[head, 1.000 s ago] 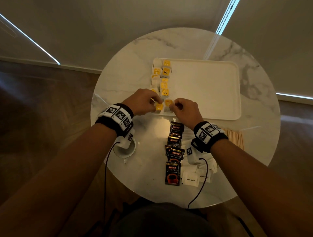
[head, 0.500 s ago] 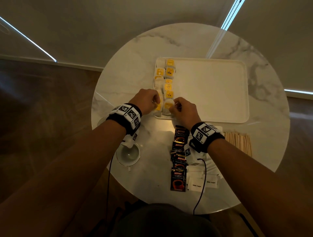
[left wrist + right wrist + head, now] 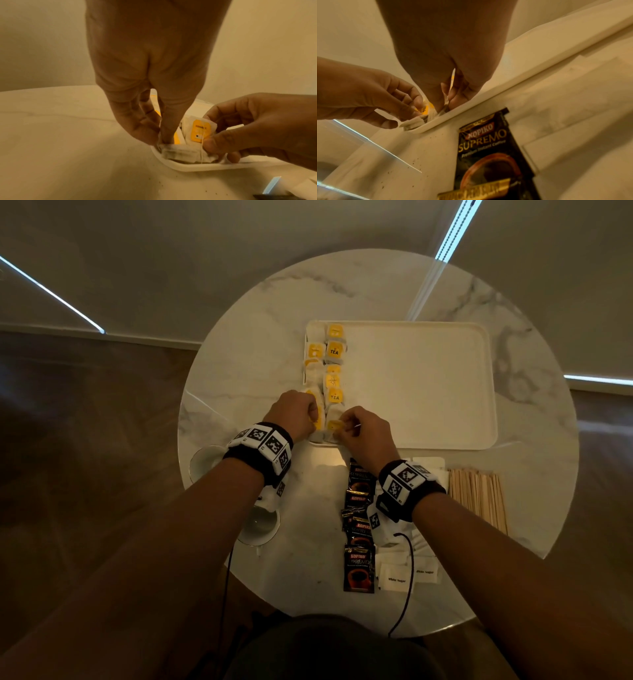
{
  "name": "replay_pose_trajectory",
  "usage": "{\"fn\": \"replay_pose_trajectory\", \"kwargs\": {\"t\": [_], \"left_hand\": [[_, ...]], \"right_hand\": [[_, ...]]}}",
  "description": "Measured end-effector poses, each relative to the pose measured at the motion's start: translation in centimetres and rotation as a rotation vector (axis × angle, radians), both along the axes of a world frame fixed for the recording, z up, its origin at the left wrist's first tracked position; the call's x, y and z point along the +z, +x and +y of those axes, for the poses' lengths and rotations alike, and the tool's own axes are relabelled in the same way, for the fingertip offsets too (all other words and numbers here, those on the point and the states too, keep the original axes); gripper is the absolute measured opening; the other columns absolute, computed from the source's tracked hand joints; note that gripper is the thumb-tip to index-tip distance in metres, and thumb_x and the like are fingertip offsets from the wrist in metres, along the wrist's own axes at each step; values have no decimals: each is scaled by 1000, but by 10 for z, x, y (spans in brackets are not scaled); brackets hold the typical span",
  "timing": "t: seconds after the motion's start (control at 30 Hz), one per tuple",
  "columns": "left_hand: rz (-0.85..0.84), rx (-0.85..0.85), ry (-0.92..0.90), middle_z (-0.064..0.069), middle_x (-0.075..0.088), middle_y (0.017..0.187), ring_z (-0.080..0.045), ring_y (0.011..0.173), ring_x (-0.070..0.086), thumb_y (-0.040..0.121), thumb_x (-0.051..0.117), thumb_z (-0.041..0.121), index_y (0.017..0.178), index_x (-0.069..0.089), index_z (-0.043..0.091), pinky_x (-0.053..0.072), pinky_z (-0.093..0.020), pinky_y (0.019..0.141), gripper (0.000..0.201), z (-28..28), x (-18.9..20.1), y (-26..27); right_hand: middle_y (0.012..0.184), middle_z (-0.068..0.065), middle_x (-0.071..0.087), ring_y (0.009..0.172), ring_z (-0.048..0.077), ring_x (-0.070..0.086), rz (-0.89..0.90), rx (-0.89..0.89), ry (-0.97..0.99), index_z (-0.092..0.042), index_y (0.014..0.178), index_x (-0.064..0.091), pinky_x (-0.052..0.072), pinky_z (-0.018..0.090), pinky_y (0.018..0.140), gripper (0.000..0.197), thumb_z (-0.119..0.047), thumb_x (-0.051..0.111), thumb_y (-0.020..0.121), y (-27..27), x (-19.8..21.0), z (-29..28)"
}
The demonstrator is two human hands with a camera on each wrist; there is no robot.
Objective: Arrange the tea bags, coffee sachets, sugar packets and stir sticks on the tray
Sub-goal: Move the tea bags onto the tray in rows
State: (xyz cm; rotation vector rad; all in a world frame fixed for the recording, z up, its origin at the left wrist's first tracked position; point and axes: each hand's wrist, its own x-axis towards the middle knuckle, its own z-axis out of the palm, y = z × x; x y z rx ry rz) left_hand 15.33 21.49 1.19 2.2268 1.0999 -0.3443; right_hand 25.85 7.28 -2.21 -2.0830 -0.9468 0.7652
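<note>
Left hand (image 3: 154,83) and right hand (image 3: 254,125), each grip pinching tea bags (image 3: 330,378) at tray (image 3: 428,445) edge; risk: snagged strings dragging neighbours askew.

**Off-task items**

A round marble desk (image 3: 239,364) stands on a dark wood floor (image 3: 85,405). Two white cups sit near its left edge: one (image 3: 205,460) at the rim, the other (image 3: 260,525) nearer the person. Dark specks (image 3: 154,180) dot the desk.
</note>
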Motion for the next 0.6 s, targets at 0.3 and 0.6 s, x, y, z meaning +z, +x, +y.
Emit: {"fn": "replay_pose_trajectory", "kwargs": {"t": [0.3, 0.6], "left_hand": [[28, -20, -42, -2, 62, 99, -23, 89, 62, 69, 78, 9, 81, 64, 25, 53, -35, 82, 24, -2, 1, -5], [-11, -15, -1, -4, 65, 103, -23, 91, 64, 76, 75, 8, 96, 68, 21, 54, -40, 87, 24, -13, -2, -8]], "right_hand": [[90, 3, 67, 76, 14, 62, -36, -44, 34, -14, 91, 63, 55, 32, 74, 5, -16, 67, 88, 3, -4, 3], [100, 7, 66, 89, 19, 63, -105, 28, 21, -14, 101, 73, 53, 35, 83, 15, -18, 64, 90, 10, -3, -2]]}}
